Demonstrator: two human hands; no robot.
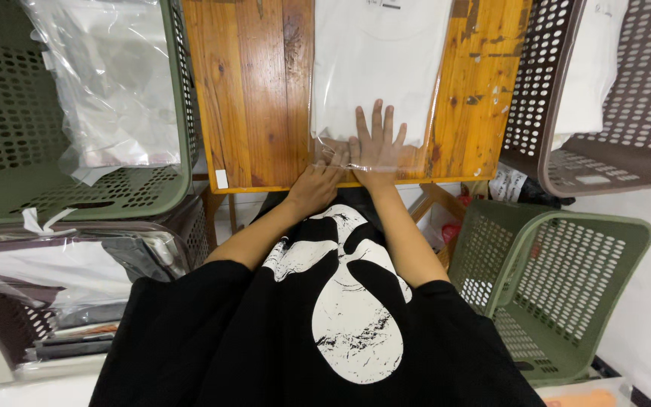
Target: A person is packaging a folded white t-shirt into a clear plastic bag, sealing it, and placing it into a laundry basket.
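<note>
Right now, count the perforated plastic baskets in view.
4. A green basket upper left holding bagged garments, a brown basket upper right, a second green basket lower right, and a dark basket lower left. Others may sit out of frame.

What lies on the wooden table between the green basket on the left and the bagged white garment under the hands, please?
In the head view, only bare wooden table lies between the green basket and the bagged white garment; a small white tag sits at the table's near edge.
</note>
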